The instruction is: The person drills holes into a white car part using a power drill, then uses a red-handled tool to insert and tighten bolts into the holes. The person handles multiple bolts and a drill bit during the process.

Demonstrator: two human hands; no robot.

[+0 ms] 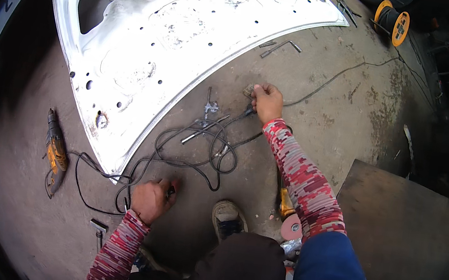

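Observation:
My right hand [268,103] is raised over the concrete floor, its fingers pinched on a small grey-brown scrap [249,91] whose kind is unclear. Just below it, a black cable joint [248,111] links two cords. Lower left, my left hand [151,201] is closed around a small thing with dark and reddish parts, mostly hidden by the fingers. A tangled black power cord [158,145] lies between both hands and leads left to a yellow-orange power drill [56,153]. Beyond them rests a white car bonnet [151,51], its ribbed inner side facing up.
Metal rods and wrenches [197,132] lie among the cord loops. An L-shaped wrench [282,49] is beside the bonnet's edge. At the back right stands an orange cable reel [399,28]. A dark flat board [393,236] and a pink tape roll [292,227] lie right of my shoe [229,220].

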